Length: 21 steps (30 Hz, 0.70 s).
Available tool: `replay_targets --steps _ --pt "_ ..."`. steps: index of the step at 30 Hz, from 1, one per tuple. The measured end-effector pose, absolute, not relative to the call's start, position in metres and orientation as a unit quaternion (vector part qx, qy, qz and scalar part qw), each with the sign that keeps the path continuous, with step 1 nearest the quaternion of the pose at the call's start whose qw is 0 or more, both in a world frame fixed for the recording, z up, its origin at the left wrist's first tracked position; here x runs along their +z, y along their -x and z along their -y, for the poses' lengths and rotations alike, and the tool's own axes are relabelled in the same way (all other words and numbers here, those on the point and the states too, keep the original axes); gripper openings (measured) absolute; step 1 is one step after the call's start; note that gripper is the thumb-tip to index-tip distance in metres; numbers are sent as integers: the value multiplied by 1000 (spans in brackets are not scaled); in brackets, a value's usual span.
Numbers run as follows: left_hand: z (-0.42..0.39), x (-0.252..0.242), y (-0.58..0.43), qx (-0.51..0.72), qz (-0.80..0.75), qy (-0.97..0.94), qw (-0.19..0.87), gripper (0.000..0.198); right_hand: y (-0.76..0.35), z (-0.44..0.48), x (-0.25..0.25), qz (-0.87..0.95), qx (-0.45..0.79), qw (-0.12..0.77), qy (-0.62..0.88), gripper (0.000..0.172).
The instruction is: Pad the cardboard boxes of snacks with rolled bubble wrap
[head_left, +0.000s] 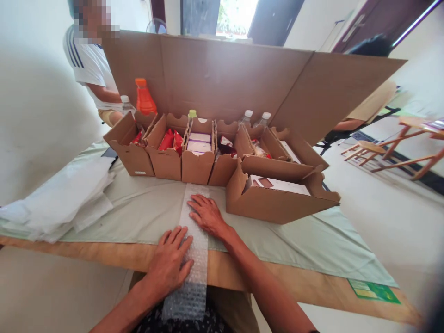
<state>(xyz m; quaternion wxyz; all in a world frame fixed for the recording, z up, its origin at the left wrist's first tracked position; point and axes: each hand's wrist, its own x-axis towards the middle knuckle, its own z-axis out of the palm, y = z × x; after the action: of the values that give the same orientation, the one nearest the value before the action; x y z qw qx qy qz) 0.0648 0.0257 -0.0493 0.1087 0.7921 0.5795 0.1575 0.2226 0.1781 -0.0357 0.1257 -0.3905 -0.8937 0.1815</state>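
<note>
A long strip of bubble wrap (pixel 193 286) runs from the row of boxes across the pale green cloth (pixel 145 203) and over the table's front edge onto my lap. My left hand (pixel 169 261) lies flat on the strip near the wooden edge, fingers spread. My right hand (pixel 207 213) rests flat on it further out, fingers stretched toward the boxes. Neither hand holds anything. An open cardboard box (pixel 277 196) with a white and brown carton inside sits just right of my right hand.
Several open cardboard boxes (pixel 166 152) with red packets and white cartons stand in a row before a tall cardboard screen (pixel 222 78). An orange bottle (pixel 144 98) and clear bottles stand behind. White sheets (pixel 65 199) pile at left. A person (pixel 93 69) stands back left; wooden furniture at right.
</note>
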Motion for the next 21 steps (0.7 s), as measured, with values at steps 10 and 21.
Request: replay_targets --steps 10,21 --pt "-30 -40 -59 171 -581 -784 136 46 -249 -167 -22 885 184 127 408 45" --pt "-26 -55 -55 212 -575 -776 147 47 -317 8 -51 936 91 176 291 64"
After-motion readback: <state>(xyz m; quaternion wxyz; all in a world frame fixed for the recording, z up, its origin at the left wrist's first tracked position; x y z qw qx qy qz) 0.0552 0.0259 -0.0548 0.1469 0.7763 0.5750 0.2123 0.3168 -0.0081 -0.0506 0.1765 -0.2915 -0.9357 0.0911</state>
